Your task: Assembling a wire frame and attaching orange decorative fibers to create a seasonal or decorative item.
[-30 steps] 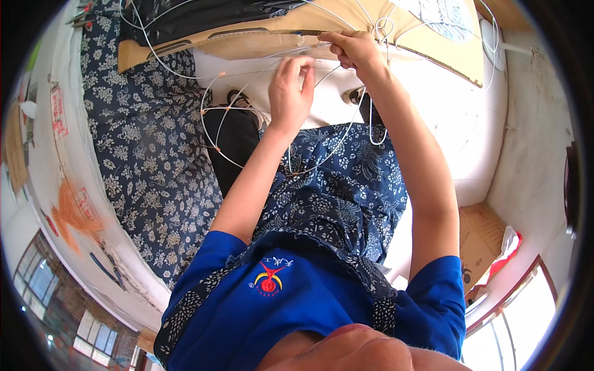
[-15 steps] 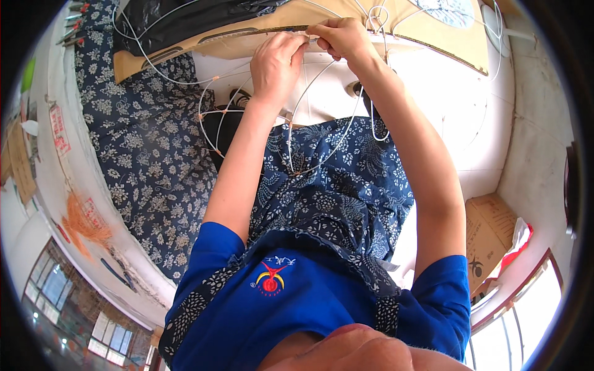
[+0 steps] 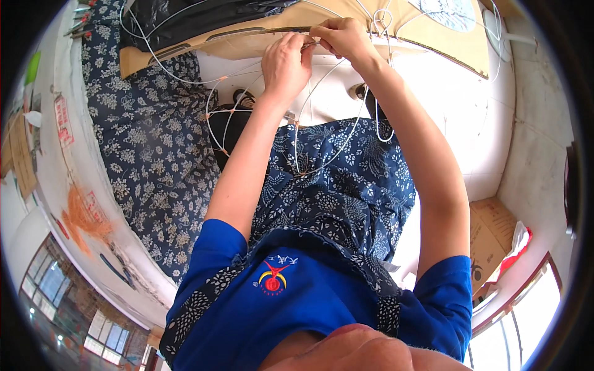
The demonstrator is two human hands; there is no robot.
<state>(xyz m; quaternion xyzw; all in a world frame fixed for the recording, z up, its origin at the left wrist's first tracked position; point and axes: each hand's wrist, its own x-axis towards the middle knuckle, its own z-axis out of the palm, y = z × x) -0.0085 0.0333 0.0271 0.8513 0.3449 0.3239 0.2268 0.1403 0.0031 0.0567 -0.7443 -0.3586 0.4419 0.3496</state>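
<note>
Wire frame (image 3: 297, 127) made of pale, curved strands hangs on the person's side of the cardboard sheet (image 3: 448, 43), its lower loop in front of the patterned apron (image 3: 340, 161) and other strands reaching up over the sheet. Small tan bindings (image 3: 232, 111) sit at several crossings between the sheet and the person, so those joints look finished, including the one at the bottom of the loop before the apron. Just at the sheet's near edge, the left hand (image 3: 284, 68) and right hand (image 3: 343, 42) meet fingertip to fingertip, each grip narrow and pinched on a thin strand (image 3: 313, 43); whether it is frame wire or binding material is too small to tell. That joint seems to be the one in hand and probably not complete. How many others remain cannot be told, since the hands cover part of the frame. Black plastic (image 3: 204, 18) lies on the sheet's left part; floral cloth (image 3: 142, 154) runs from the sheet's left end toward the person.
</note>
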